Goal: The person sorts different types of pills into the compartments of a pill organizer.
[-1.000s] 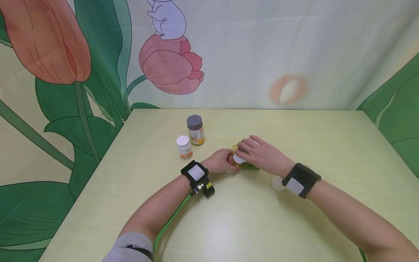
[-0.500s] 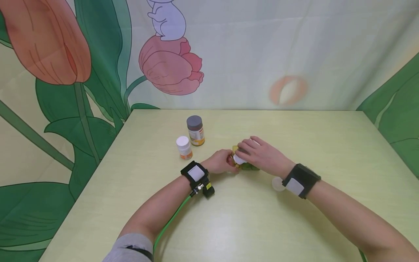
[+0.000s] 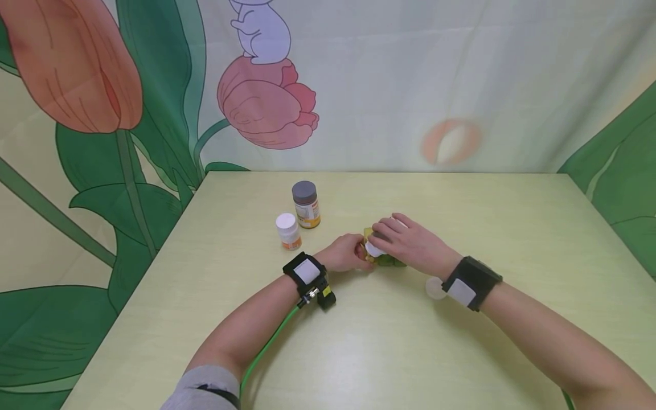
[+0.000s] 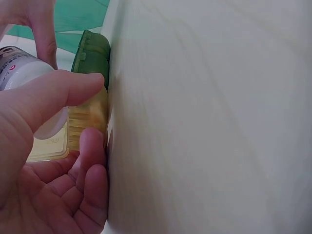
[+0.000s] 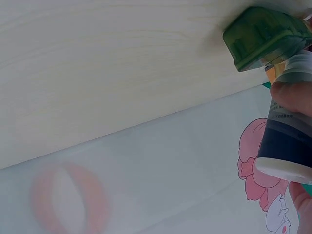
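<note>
My right hand [image 3: 412, 245] grips a white pill bottle [image 5: 286, 131] with a dark blue band. The bottle is tipped, its mouth end low over the pill organizer [image 3: 392, 261], which lies on the table. One end of the organizer is yellow, the other green. In the left wrist view, a yellow lid [image 4: 51, 147] stands open beside the yellow compartment [image 4: 87, 119]. Thumb and fingers of my left hand [image 3: 344, 252] hold the organizer at its yellow end. The bottle's mouth is hidden behind my left thumb in that view.
A white-capped bottle [image 3: 288, 230] and a taller grey-capped bottle [image 3: 306, 205] stand left of the hands. A pale round cap [image 3: 435, 287] lies by my right wrist. A printed curtain [image 3: 369, 85] hangs behind the table's far edge. A green cable [image 3: 266, 344] runs along my left forearm.
</note>
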A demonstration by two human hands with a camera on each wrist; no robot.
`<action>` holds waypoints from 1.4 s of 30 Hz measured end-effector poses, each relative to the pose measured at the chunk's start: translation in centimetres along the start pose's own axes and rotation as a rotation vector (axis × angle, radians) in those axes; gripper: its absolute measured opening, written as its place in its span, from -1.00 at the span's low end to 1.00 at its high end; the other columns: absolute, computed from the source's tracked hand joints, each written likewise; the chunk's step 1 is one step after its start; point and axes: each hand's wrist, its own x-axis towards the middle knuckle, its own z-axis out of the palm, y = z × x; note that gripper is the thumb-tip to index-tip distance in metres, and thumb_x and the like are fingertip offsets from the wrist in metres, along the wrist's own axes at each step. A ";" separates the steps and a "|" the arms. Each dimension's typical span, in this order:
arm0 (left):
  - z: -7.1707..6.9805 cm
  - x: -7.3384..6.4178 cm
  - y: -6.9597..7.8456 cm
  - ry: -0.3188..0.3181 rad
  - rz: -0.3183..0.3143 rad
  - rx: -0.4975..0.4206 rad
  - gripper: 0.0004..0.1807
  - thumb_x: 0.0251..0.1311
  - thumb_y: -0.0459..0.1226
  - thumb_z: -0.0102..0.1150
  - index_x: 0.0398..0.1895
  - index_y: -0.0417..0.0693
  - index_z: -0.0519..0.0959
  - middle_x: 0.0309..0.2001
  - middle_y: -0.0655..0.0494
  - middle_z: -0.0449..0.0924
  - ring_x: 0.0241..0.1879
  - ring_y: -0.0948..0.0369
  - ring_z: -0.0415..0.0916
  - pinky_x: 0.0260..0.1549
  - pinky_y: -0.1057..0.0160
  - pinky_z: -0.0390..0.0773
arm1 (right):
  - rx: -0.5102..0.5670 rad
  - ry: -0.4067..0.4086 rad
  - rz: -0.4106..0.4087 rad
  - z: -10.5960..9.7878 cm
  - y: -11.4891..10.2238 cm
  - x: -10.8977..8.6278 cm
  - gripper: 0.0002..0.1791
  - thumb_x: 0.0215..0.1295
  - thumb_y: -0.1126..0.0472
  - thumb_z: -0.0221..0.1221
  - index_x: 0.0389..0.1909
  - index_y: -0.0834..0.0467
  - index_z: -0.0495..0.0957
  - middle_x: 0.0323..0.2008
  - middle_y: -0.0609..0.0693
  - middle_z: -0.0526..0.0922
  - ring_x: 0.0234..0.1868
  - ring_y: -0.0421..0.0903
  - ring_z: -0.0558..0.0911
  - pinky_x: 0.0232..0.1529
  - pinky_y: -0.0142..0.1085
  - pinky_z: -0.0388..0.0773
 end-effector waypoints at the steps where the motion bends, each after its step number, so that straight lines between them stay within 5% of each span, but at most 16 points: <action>1: 0.0 0.0 0.0 0.002 0.001 0.001 -0.66 0.06 -0.20 0.45 -0.29 -0.11 0.46 -0.46 0.14 0.47 -0.48 0.27 0.37 -0.50 0.38 0.33 | 0.005 0.003 0.003 0.0 0.0 0.0 -0.31 -0.04 0.35 0.49 0.15 0.16 0.41 0.08 0.14 0.47 0.11 0.08 0.43 0.21 -0.07 0.32; 6: 0.1 0.0 -0.1 0.004 -0.006 0.007 -0.67 0.06 -0.20 0.45 -0.30 -0.12 0.46 -0.46 0.14 0.47 -0.49 0.28 0.37 -0.50 0.38 0.34 | 0.115 0.014 0.077 0.3 0.0 -0.2 -0.39 0.01 0.40 0.44 0.13 0.19 0.45 0.04 0.15 0.49 0.08 0.10 0.44 0.17 -0.06 0.35; 16: 0.0 0.0 -0.1 0.005 0.014 -0.011 -0.66 0.02 -0.21 0.47 -0.31 -0.12 0.46 -0.47 0.14 0.49 -0.49 0.27 0.39 -0.49 0.38 0.37 | 0.536 0.123 0.419 0.3 -0.5 -2.4 -0.28 -0.16 0.27 0.56 0.08 0.24 0.46 -0.01 0.16 0.53 0.04 0.14 0.49 0.08 0.03 0.42; 23: 0.0 0.0 0.1 0.007 0.014 0.010 -0.66 0.03 -0.23 0.47 -0.29 -0.13 0.46 -0.46 0.15 0.49 -0.48 0.28 0.39 -0.46 0.40 0.37 | 0.966 0.132 0.682 -2.1 -3.0 -4.0 -0.33 -0.05 0.37 0.48 0.11 0.23 0.40 -0.02 0.14 0.54 -0.01 0.10 0.51 -0.03 0.06 0.49; 32: 0.0 -0.2 0.2 0.017 -0.006 0.015 -0.65 0.03 -0.24 0.46 -0.26 -0.14 0.46 -0.46 0.15 0.48 -0.48 0.28 0.38 -0.46 0.40 0.35 | 1.450 0.043 0.664 -3.6 -6.6 -4.2 -0.36 0.02 0.41 0.41 0.11 0.26 0.33 0.04 0.09 0.53 0.14 0.16 0.51 0.14 0.00 0.42; 39: 0.1 -0.1 0.1 0.022 -0.008 0.015 -0.64 0.03 -0.23 0.46 -0.28 -0.14 0.45 -0.47 0.15 0.46 -0.49 0.28 0.37 -0.48 0.39 0.34 | 1.558 -0.002 0.616 -3.3 -7.5 -4.3 -0.35 0.01 0.44 0.38 0.11 0.25 0.28 0.07 0.10 0.53 0.17 0.13 0.48 0.14 -0.04 0.42; 42: 0.1 -0.1 0.0 0.021 -0.010 -0.005 -0.55 0.02 -0.23 0.47 -0.13 -0.20 0.44 -0.44 0.14 0.49 -0.46 0.27 0.40 -0.45 0.39 0.38 | 1.562 -0.004 0.601 -3.0 -7.7 -4.5 -0.36 0.02 0.43 0.38 0.10 0.27 0.28 0.07 0.13 0.53 0.17 0.15 0.49 0.13 -0.04 0.43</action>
